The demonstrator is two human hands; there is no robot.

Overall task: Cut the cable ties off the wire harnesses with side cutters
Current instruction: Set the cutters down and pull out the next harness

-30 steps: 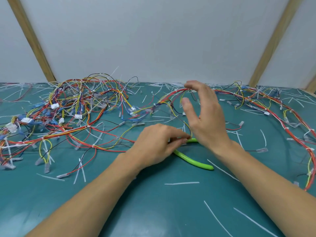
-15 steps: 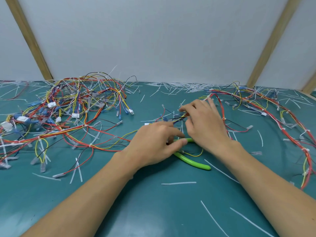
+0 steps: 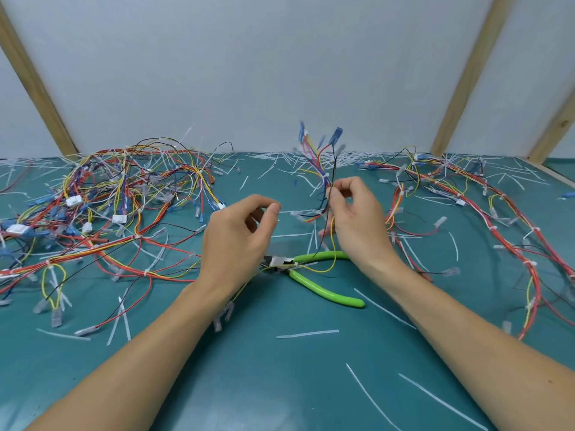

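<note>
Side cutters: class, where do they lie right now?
In the head view the side cutters lie untouched on the mat, centre, between the left hand and right hand.

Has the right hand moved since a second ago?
Yes. The right hand now pinches a wire bundle lifted above the green cutters, which lie on the mat.

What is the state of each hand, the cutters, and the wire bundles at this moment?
left hand: raised, fingers loosely curled, holding nothing.
right hand: pinches the lifted wire bundle.
side cutters: lying on the table, unheld.
left harness pile: lying tangled.
right harness: lying stretched out, white ties on it.
</note>
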